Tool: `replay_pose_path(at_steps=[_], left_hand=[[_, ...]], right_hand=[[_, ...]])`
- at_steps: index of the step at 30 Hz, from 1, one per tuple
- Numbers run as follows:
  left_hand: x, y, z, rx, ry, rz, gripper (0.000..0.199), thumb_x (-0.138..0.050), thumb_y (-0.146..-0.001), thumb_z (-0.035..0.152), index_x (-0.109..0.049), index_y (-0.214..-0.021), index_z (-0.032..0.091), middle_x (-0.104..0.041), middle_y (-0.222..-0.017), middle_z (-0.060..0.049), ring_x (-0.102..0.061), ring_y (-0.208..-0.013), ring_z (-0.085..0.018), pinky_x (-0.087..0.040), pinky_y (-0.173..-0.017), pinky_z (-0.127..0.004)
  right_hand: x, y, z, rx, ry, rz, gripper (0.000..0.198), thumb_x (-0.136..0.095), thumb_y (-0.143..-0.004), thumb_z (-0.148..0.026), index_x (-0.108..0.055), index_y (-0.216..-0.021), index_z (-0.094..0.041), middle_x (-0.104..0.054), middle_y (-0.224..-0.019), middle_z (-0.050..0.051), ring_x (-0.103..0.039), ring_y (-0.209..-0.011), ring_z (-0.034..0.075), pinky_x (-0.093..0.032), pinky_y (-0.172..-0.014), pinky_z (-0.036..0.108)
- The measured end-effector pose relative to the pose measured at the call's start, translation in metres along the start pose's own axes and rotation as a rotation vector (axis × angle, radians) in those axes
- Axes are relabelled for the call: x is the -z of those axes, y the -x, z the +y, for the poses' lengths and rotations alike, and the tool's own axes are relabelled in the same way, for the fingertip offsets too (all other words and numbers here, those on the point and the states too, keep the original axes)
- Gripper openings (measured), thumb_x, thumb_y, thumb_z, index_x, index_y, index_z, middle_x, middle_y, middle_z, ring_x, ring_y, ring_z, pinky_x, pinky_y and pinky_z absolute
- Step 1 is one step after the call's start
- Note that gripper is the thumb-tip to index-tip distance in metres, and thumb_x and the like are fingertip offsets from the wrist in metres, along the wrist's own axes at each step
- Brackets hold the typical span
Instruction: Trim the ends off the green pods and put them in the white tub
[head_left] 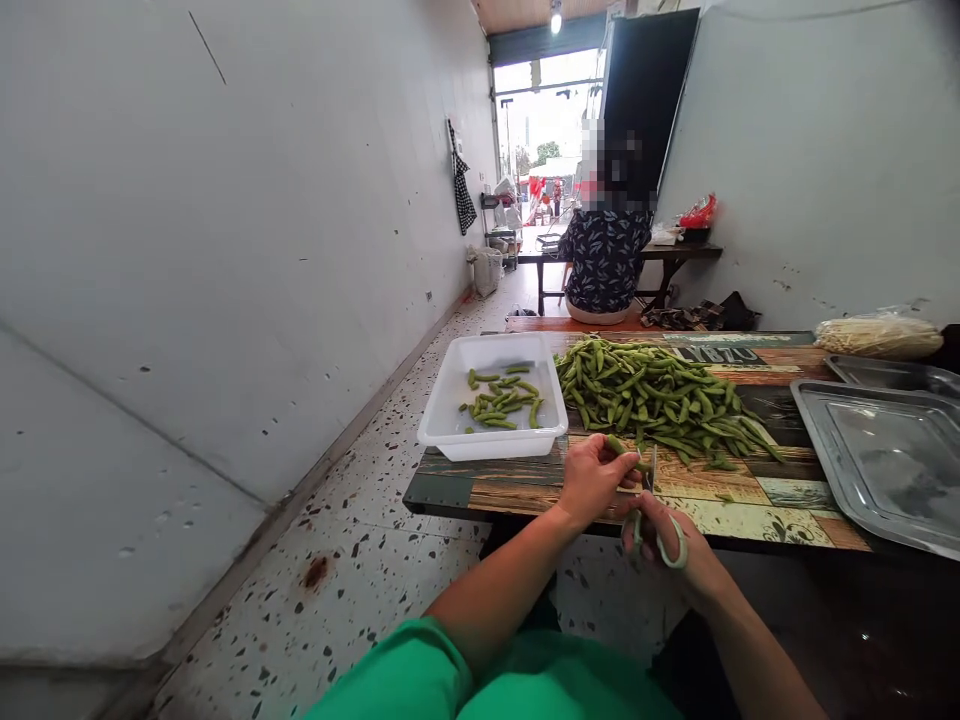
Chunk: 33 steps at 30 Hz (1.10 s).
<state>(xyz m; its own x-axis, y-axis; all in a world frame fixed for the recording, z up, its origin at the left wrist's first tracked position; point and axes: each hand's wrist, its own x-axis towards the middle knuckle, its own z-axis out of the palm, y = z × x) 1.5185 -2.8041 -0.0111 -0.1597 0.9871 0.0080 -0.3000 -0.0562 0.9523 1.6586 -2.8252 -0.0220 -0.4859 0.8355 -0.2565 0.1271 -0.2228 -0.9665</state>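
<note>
At the table's near edge, my left hand (592, 482) is closed on a green soybean pod (616, 446), pinched between thumb and fingers. Just to its right, my right hand (671, 545) grips a pair of scissors (673, 545) with pale green handles. The scissor blades point up beside the pod; whether they touch it I cannot tell. Beyond my hands lies a big heap of soybean pods (652, 395). Left of the heap stands a white plastic tub (491, 448) with several pods on its bottom.
Metal trays (892, 470) lie on the right of the patchwork-patterned table (525, 492). Behind them is a bag of pale thin strands (877, 335). A person in a patterned top (606, 260) sits farther off at another table. A white wall (225, 250) runs along the left.
</note>
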Motion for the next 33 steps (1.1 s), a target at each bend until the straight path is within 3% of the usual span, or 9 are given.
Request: replay_pose_path(at_steps=[10,19,24,27,30,33], left_hand=[[0.004,0.004,0.013,0.035,0.137,0.014,0.045,-0.085,-0.061,0.044,-0.057,-0.078,0.013,-0.069,-0.066,-0.001,-0.067,-0.059,-0.012,-0.056,-0.057,-0.022],[0.000,0.001,0.006,0.082,-0.005,0.031,0.023,-0.074,-0.077,0.027,-0.054,-0.075,0.016,-0.066,-0.062,0.002,-0.066,-0.058,-0.012,-0.055,-0.056,-0.023],[-0.002,-0.002,0.003,0.085,-0.058,0.040,0.018,-0.067,-0.081,0.021,-0.051,-0.075,0.018,-0.064,-0.061,0.003,-0.066,-0.057,-0.012,-0.055,-0.056,-0.024],[-0.002,-0.002,0.004,0.028,-0.233,0.082,0.023,-0.067,-0.080,0.023,-0.047,-0.070,0.019,-0.063,-0.061,0.002,-0.067,-0.060,-0.014,-0.054,-0.057,-0.025],[-0.003,-0.001,0.005,-0.104,-0.519,0.128,0.025,-0.067,-0.079,0.026,-0.047,-0.067,0.020,-0.064,-0.065,0.000,-0.067,-0.066,-0.015,-0.052,-0.061,-0.024],[-0.003,0.002,0.011,-0.184,-0.738,0.144,0.015,-0.066,-0.081,0.027,-0.054,-0.075,0.019,-0.067,-0.073,-0.002,-0.066,-0.073,-0.017,-0.053,-0.067,-0.026]], right_hand=[[-0.001,-0.004,0.005,0.014,0.010,0.034,0.073,-0.049,-0.074,-0.085,-0.059,-0.092,-0.015,-0.060,-0.057,0.001,-0.039,-0.040,0.008,-0.030,-0.038,0.022],[0.003,-0.003,0.000,0.075,0.197,0.056,0.068,-0.046,-0.076,-0.084,-0.058,-0.081,-0.017,-0.058,-0.054,0.002,-0.044,-0.043,0.010,-0.034,-0.043,0.024],[0.002,-0.003,0.004,0.014,0.174,0.081,0.062,-0.046,-0.077,-0.082,-0.054,-0.078,-0.020,-0.052,-0.049,-0.002,-0.036,-0.033,0.009,-0.026,-0.034,0.025],[0.000,-0.001,0.005,-0.023,0.107,0.070,0.055,-0.049,-0.080,-0.076,-0.054,-0.075,-0.021,-0.050,-0.049,-0.003,-0.033,-0.030,0.008,-0.026,-0.033,0.025],[0.003,-0.006,0.010,-0.045,0.129,0.068,0.058,-0.053,-0.080,-0.074,-0.047,-0.059,-0.020,-0.041,-0.046,-0.004,-0.032,-0.031,0.007,-0.026,-0.033,0.025],[0.008,-0.016,0.018,-0.054,0.174,0.081,0.062,-0.055,-0.073,-0.081,-0.046,-0.059,-0.021,-0.040,-0.043,-0.003,-0.034,-0.033,0.008,-0.027,-0.034,0.025]])
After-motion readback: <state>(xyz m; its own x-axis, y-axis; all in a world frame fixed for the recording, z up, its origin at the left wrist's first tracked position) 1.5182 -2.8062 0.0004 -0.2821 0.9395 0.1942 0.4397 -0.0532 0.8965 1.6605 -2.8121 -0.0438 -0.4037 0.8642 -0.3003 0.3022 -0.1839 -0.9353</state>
